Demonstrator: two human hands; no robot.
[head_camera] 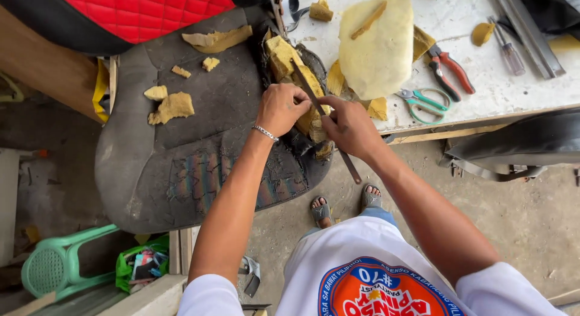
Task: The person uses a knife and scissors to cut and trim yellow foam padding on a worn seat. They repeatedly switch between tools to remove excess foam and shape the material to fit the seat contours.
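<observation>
Both hands meet at the seat cushion's (181, 147) right edge: right hand (350, 127) grips a long blade (314, 101), left hand (281, 109) clamps yellow foam (287, 59).

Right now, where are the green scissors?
In the head view the scissors lie on the white table, upper right, just below the red pliers and right of the big foam sheet.

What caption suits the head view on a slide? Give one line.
Both hands, left hand and right hand, work a thin blade into yellow foam on a worn seat cushion.
</observation>
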